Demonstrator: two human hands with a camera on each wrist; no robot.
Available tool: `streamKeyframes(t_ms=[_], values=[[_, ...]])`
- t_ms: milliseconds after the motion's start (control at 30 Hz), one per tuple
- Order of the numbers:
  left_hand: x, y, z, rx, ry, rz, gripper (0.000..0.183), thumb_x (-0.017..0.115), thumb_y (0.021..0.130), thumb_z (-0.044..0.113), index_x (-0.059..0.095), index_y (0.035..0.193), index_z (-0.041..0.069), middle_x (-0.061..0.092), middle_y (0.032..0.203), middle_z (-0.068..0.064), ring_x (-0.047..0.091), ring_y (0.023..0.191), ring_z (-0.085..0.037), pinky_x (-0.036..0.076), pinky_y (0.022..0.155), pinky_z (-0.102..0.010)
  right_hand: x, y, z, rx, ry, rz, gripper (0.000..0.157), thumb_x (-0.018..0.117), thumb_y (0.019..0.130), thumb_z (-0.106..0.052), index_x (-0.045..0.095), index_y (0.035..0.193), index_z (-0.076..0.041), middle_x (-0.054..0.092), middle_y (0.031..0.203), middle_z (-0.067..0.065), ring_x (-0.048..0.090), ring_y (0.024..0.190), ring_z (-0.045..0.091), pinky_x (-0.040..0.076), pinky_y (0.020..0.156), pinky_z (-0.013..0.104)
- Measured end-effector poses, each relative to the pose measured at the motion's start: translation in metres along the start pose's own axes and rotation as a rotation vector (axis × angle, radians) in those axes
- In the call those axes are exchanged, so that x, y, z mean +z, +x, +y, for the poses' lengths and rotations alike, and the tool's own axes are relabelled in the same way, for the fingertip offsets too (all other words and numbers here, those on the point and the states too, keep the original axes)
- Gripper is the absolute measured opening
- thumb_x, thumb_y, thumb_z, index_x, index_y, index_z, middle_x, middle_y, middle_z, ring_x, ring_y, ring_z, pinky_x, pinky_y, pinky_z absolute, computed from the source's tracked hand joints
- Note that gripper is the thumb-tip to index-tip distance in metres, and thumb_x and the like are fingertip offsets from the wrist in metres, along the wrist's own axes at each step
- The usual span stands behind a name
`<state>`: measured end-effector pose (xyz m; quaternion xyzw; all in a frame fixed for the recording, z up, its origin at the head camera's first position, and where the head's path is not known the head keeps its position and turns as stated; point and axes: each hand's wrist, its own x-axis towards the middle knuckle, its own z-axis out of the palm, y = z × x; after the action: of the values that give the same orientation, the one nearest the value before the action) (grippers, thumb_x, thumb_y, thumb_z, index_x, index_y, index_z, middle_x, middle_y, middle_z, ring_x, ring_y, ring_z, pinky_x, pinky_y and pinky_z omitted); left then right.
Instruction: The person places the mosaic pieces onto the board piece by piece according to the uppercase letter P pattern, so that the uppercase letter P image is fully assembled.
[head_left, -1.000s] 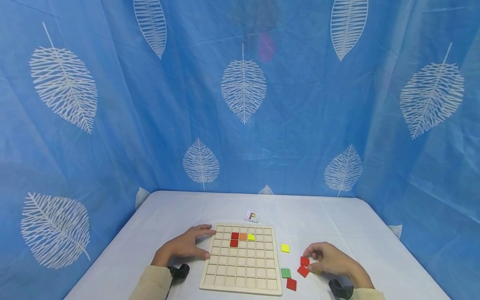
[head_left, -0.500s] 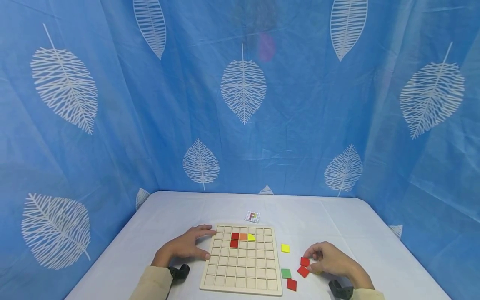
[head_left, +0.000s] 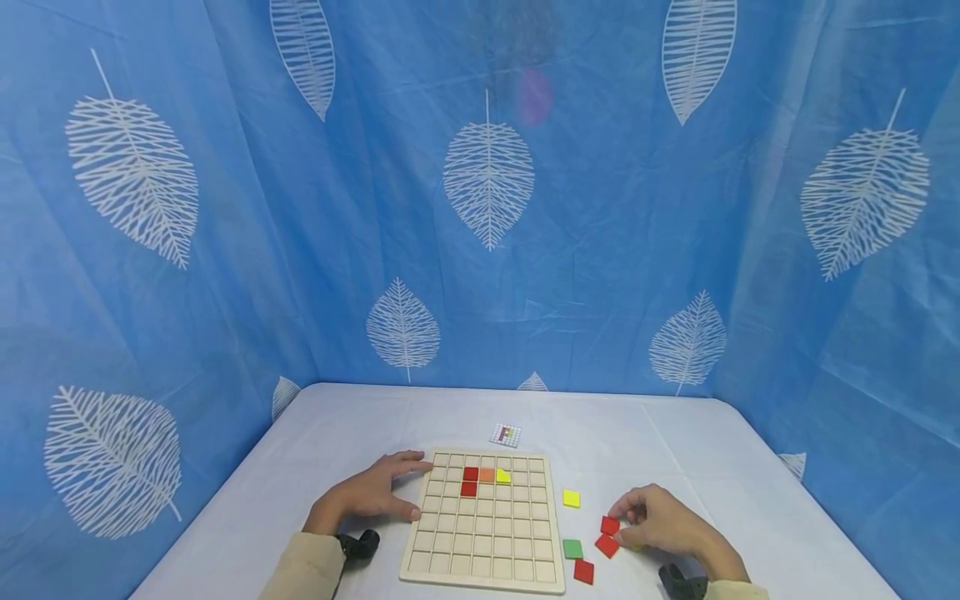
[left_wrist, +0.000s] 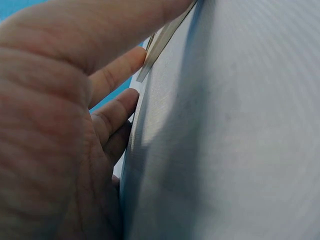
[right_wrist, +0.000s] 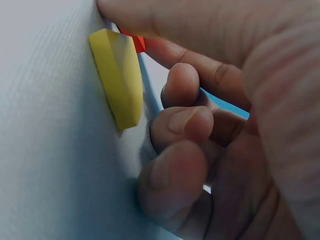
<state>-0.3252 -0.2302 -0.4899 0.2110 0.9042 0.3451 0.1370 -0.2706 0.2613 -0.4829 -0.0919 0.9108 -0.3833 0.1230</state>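
Observation:
My left hand (head_left: 375,487), thumb and index finger spread, touches the left edge of a wooden grid board (head_left: 480,579). In the board's upper cells lie two red tiles, an orange tile (head_left: 487,475) and a yellow tile with a rounded side (head_left: 502,477). My right hand (head_left: 660,521) rests right of the board, fingers loosely bent. Its index fingertip and thumb are at a flat red tile (head_left: 610,525); another red tile (head_left: 607,546) lies just below. Under this hand, the right wrist view shows a yellow piece (right_wrist: 117,80) on the cloth, mostly hidden in the head view.
Between board and right hand lie a square yellow tile (head_left: 572,498), a green tile (head_left: 572,549) and a red tile (head_left: 583,572). Behind the board is a small pattern card (head_left: 506,435). A white cloth covers the table (head_left: 352,425); blue leaf-print curtains (head_left: 600,250) surround it.

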Motion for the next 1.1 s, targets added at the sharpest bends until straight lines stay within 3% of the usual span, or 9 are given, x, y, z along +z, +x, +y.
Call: streamKeyframes(t_ms=[400,633,1100], values=[[-0.001,0.0,0.002,0.002,-0.008,-0.001,0.081,0.085,0.074,0.047,0.053,0.146,0.03,0.032,0.163,-0.009,0.02,0.152,-0.043,0.017,0.115,-0.074,0.0,0.002,0.003,-0.007,-0.011,0.009,0.029,0.087,0.074,-0.023,0.077,0.099,-0.014,0.058,0.08,0.001,0.05,0.078,0.016,0.039,0.061,0.024],[0.0,-0.001,0.002,0.009,0.001,0.001,0.082,0.085,0.074,0.048,0.052,0.147,0.029,0.033,0.162,-0.009,0.021,0.152,-0.043,0.019,0.115,-0.074,-0.002,0.002,0.004,-0.097,-0.007,0.008,0.027,0.085,0.076,-0.024,0.077,0.1,-0.014,0.058,0.081,0.001,0.048,0.073,0.014,0.038,0.058,0.024],[-0.001,0.001,0.001,0.002,0.014,0.006,0.083,0.085,0.073,0.049,0.052,0.147,0.03,0.033,0.162,-0.009,0.022,0.152,-0.044,0.018,0.115,-0.074,0.0,0.003,-0.006,-0.177,-0.008,0.062,0.027,0.088,0.075,-0.031,0.076,0.097,-0.019,0.056,0.079,-0.001,0.046,0.07,0.009,0.038,0.056,0.025]])
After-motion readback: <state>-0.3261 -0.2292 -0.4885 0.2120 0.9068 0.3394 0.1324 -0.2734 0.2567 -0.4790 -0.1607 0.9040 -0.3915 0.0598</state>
